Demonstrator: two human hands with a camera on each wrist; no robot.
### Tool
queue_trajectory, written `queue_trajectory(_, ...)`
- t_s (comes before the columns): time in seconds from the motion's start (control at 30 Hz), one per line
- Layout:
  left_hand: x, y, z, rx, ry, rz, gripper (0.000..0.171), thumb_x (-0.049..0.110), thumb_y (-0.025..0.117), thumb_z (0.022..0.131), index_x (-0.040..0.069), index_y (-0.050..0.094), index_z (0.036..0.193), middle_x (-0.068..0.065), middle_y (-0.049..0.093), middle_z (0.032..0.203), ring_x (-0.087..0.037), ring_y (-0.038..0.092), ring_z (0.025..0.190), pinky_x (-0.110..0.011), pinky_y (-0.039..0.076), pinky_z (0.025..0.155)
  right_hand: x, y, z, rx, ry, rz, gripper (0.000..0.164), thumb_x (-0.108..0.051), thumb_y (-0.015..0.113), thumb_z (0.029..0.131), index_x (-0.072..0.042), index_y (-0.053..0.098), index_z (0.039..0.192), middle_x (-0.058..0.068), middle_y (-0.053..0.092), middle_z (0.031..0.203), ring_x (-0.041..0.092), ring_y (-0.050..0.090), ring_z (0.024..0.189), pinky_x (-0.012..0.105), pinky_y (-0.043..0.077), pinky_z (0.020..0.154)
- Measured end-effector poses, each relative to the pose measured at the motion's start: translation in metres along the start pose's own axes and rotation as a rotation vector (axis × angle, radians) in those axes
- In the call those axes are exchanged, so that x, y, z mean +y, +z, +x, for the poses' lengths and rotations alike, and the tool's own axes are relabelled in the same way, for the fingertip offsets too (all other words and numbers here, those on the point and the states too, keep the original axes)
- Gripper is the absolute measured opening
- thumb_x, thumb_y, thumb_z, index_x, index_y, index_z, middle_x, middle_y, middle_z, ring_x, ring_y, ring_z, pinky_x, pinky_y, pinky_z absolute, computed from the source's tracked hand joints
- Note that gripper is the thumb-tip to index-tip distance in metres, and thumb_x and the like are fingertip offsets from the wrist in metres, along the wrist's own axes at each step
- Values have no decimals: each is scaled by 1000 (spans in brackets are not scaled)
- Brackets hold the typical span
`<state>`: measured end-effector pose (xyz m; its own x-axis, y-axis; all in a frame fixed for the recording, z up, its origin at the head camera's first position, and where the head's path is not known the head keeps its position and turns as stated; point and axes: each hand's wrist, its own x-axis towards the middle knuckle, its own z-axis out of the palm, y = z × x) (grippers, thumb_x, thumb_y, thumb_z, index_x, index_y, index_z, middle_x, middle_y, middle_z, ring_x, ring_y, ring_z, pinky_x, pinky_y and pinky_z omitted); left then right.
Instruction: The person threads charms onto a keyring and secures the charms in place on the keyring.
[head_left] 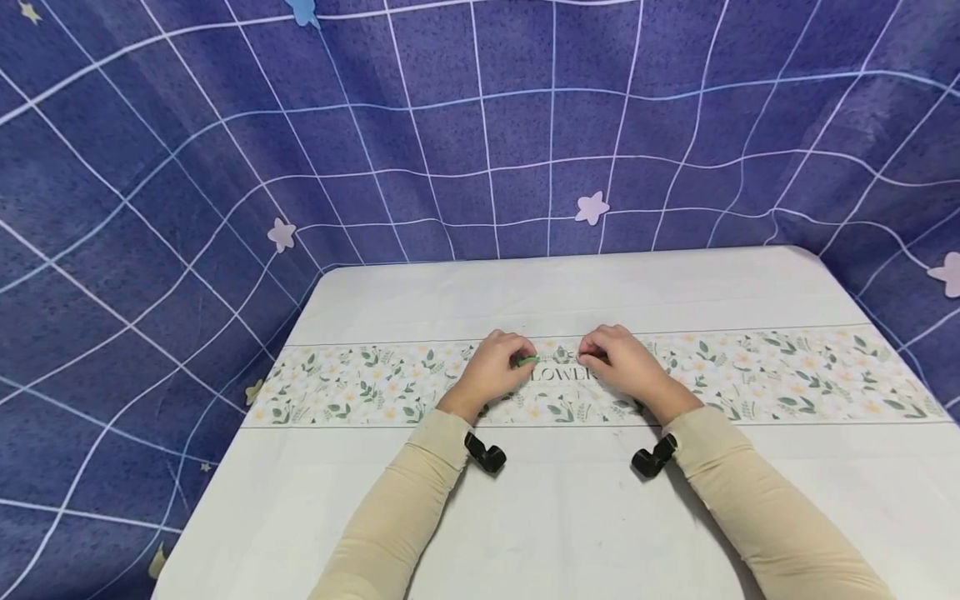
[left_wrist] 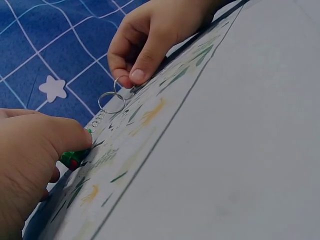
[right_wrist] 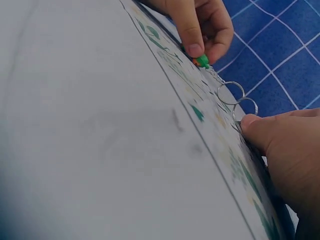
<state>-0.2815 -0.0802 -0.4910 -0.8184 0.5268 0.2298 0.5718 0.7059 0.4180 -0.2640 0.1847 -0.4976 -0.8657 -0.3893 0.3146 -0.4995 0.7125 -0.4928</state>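
Note:
My left hand [head_left: 495, 364] grips a small green charm [left_wrist: 71, 159] with some red on it, mostly hidden by the fingers. From the charm a short silver chain [left_wrist: 97, 120] runs to a metal split ring [right_wrist: 231, 82]. A second metal ring [right_wrist: 257, 106] is linked through the first. Its far side is pinched between thumb and index finger of my right hand [head_left: 621, 360]. The chain and both rings stretch between the two hands, just above the floral strip. Whether a key or another piece hangs on the second ring cannot be seen.
A floral runner [head_left: 435, 379] with printed lettering crosses the white table [head_left: 555, 508] beneath both hands. Black wrist cameras [head_left: 491, 458] sit on both wrists. Behind and left of the table hangs a blue curtain [head_left: 450, 125] with pale grid lines and stars.

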Motion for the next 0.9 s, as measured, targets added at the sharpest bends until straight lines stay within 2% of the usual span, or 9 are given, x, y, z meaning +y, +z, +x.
queue_trajectory(0.13, -1, 1, -1, 8, 28, 39, 12, 28, 67, 99, 20, 70, 107, 7, 69, 104, -15, 54, 97, -35, 44, 93, 2, -3, -5, -1, -45, -58, 7, -17, 70, 97, -12, 69, 101, 3, 64, 99, 23, 55, 92, 45, 46, 87)
queue_trajectory(0.33, -4, 3, -3, 9, 39, 72, 19, 30, 61, 103, 20, 70, 115, 6, 69, 110, -16, 54, 101, -36, 44, 96, 3, -2, -8, 4, -72, -84, 8, -17, 68, 98, -11, 69, 103, 5, 65, 102, 24, 56, 94, 45, 47, 87)
queue_trajectory(0.57, -7, 2, -6, 4, 35, 106, 23, 33, 56, 105, 21, 69, 120, 5, 67, 116, -17, 55, 109, -38, 41, 104, -1, -1, -6, 12, -54, -71, 11, -18, 68, 98, -10, 69, 105, 5, 65, 102, 24, 56, 95, 46, 48, 88)
queue_trajectory(0.7, -8, 3, -6, 9, 24, 83, 25, 33, 56, 104, 20, 68, 122, 5, 67, 116, -17, 55, 109, -38, 41, 104, 0, -3, -6, 12, -10, -44, 13, -19, 66, 100, -9, 69, 108, 6, 64, 104, 26, 56, 99, 47, 48, 88)
queue_trajectory(0.8, -9, -2, -6, 5, 2, 30, 30, 33, 57, 104, 17, 65, 128, 1, 66, 121, -20, 55, 111, -39, 43, 103, 6, -14, -8, 8, 22, -29, 21, -21, 63, 101, -6, 67, 116, 9, 64, 109, 30, 58, 104, 52, 49, 92)
queue_trajectory(0.9, -14, -15, -7, -14, -34, 2, 41, 37, 56, 103, 15, 59, 138, -3, 62, 132, -25, 54, 121, -41, 41, 107, 15, -40, -11, -14, 57, -45, 32, -23, 62, 102, -2, 62, 127, 17, 63, 119, 36, 59, 110, 57, 48, 96)
